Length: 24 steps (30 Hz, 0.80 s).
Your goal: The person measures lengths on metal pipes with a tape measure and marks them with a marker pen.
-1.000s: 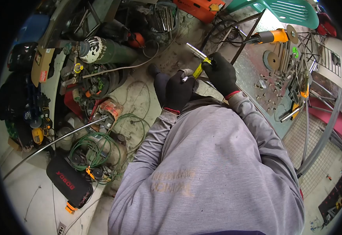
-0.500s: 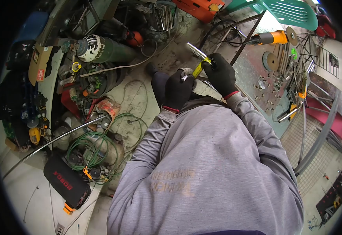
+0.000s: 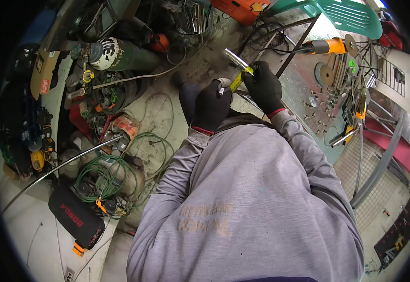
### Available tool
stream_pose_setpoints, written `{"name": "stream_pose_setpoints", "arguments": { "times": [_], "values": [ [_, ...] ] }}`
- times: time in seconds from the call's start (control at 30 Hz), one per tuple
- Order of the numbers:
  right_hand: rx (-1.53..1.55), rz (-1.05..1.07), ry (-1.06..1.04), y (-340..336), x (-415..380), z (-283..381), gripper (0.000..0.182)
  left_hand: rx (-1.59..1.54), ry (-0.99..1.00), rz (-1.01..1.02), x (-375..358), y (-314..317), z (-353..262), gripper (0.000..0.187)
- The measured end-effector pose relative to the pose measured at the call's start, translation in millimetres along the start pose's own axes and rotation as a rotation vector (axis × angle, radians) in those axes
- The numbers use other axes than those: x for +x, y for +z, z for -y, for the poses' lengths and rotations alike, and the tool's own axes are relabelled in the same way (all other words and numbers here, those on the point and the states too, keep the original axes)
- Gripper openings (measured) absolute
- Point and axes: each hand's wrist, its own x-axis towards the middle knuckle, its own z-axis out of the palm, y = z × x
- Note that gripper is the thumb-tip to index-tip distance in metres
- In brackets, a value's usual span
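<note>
Both of my hands wear black gloves with red cuffs and are held close together in front of my body. A short, shiny metal tube [image 3: 238, 60] sticks up from my right hand [image 3: 264, 89], whose fingers are closed around its lower end. The yellow blade of a tape measure [image 3: 236, 82] spans the gap between the hands, reaching the tube. My left hand [image 3: 212, 107] is closed at the other end of the blade; the tape's case is hidden. A small whitish tip [image 3: 221, 91] pokes out by the left fingers.
On the right, a metal-topped table [image 3: 303, 115] bears an orange angle grinder [image 3: 325, 46], a grinding disc [image 3: 324, 74] and many small metal pieces. A gas cylinder [image 3: 125, 55], coiled green hose [image 3: 99, 176], a long metal tube [image 3: 64, 165] and a black case [image 3: 75, 217] are on the left.
The view has shifted slightly, with the floor items on the left appearing a little further left. My hands keep nearly the same pose around the tube and tape blade.
</note>
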Motion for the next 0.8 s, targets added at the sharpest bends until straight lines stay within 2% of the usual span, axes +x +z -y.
{"name": "stream_pose_setpoints", "arguments": {
  "times": [0.07,0.13,0.23,0.33,0.8],
  "values": [
    [0.007,0.006,0.019,1,0,-1,0.037,0.073,-0.017,0.017,0,-1,-3,0.024],
    [-0.003,0.001,0.025,2,0,-2,0.037,-0.051,-0.074,0.026,3,2,2,0.024],
    [-0.014,-0.009,0.024,3,1,-4,0.038,0.048,-0.041,0.017,1,-2,-5,0.024],
    [-0.002,-0.012,0.013,4,-1,-7,0.038,-0.096,-0.074,0.025,2,6,11,0.025],
    [0.000,-0.030,-0.046,5,-1,-9,0.034,-0.041,-0.079,0.045,2,6,17,0.024]
  ]
}}
